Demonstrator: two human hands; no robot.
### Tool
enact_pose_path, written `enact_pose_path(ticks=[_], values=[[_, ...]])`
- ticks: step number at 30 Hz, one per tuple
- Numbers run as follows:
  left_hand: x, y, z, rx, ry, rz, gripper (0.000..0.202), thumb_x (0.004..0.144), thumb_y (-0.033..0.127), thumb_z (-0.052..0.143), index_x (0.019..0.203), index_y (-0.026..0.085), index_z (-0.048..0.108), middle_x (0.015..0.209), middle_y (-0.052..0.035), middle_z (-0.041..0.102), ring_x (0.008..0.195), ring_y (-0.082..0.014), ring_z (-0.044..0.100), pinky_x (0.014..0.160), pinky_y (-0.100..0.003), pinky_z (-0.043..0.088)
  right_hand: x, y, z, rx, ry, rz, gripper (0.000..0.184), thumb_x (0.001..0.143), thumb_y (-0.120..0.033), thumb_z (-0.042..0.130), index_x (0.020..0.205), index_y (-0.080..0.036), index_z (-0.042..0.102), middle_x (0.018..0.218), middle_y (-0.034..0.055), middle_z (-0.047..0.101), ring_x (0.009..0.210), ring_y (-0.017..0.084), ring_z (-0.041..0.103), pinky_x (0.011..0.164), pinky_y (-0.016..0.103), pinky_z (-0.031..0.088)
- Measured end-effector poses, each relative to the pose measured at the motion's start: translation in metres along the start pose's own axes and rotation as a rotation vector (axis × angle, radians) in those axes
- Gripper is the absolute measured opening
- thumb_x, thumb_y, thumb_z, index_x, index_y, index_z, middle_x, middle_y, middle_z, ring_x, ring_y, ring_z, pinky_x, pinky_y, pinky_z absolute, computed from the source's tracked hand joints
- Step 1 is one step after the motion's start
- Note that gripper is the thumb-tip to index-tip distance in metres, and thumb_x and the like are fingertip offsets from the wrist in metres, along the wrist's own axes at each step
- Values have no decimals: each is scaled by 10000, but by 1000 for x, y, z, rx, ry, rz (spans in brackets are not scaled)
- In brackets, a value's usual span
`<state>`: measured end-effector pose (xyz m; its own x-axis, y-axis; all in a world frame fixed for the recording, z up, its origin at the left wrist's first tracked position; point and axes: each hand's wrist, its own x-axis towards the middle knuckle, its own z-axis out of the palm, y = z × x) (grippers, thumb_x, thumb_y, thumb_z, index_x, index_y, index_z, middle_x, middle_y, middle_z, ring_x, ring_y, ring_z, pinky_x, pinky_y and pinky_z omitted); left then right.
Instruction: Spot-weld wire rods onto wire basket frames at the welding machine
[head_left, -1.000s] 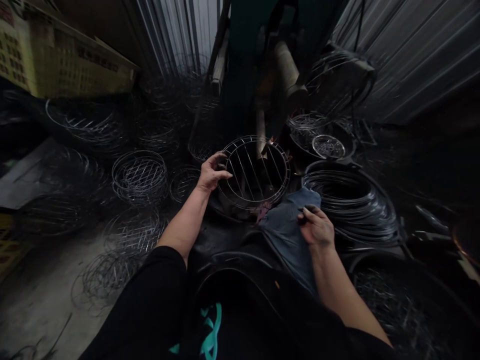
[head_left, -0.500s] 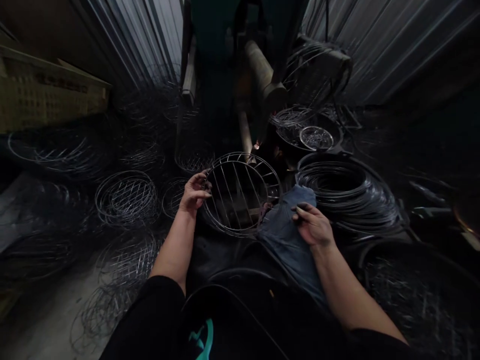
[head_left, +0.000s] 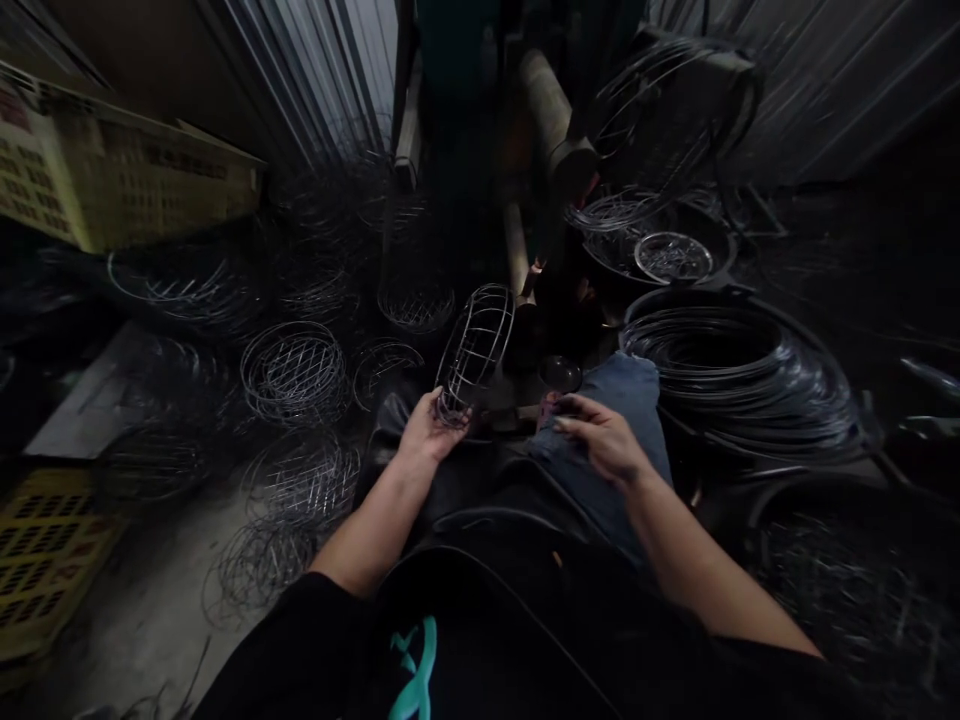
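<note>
My left hand (head_left: pixel 429 430) grips the lower rim of a round wire basket (head_left: pixel 474 345), which stands tilted on edge in front of me. My right hand (head_left: pixel 602 442) rests on my knee, on blue denim (head_left: pixel 628 395), fingers curled loosely; I cannot make out anything in them. A dark machine with a cylinder arm (head_left: pixel 551 110) stands just beyond the basket.
Many finished wire baskets (head_left: pixel 296 370) lie piled on the floor at left. A big coil of dark wire (head_left: pixel 739 370) sits at right, with a tub of small wire parts (head_left: pixel 667 255) behind it. Yellow crates (head_left: pixel 112 170) stand at far left. Corrugated metal walls close the back.
The wire basket was flat under the machine arm; my left hand has pulled it back and turned it up on edge. My right hand slid slightly left on my knee.
</note>
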<state>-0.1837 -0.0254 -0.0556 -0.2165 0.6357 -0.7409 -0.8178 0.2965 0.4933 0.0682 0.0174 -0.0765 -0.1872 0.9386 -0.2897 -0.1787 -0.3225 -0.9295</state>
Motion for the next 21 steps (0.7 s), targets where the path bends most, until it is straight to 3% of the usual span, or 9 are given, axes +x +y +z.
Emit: enact_pose_path(ticks=[4, 9, 15, 21], values=[[-17, -27, 15, -147, 45, -164, 162, 830, 337, 594, 801, 189, 535, 753, -63, 602, 687, -185, 630, 601, -321, 543, -15, 14, 31, -128, -175, -15, 396, 530, -316, 826, 897, -203, 728, 839, 1, 710, 763, 147, 622, 711, 268, 504], [-25, -46, 29, -151, -35, -170, 150, 857, 324, 570, 854, 175, 548, 760, -50, 591, 652, -152, 607, 650, -315, 550, -22, 14, 43, -143, -97, -135, 331, 612, -343, 784, 912, -216, 724, 857, -1, 693, 797, 156, 616, 789, 286, 497], [-15, -57, 40, -150, -113, -194, 220, 819, 374, 624, 876, 175, 548, 795, -56, 594, 720, -172, 626, 708, -334, 551, -15, -3, 50, -22, 42, -159, 297, 573, -383, 809, 791, -202, 719, 782, 5, 667, 712, 161, 618, 677, 281, 506], [-1, -65, 41, -132, -147, -176, 294, 750, 407, 698, 889, 195, 548, 822, -56, 608, 744, -179, 621, 761, -374, 554, -4, -16, 61, 2, 60, -116, 268, 539, -374, 803, 694, -184, 695, 667, -5, 635, 593, 119, 545, 537, 240, 447]])
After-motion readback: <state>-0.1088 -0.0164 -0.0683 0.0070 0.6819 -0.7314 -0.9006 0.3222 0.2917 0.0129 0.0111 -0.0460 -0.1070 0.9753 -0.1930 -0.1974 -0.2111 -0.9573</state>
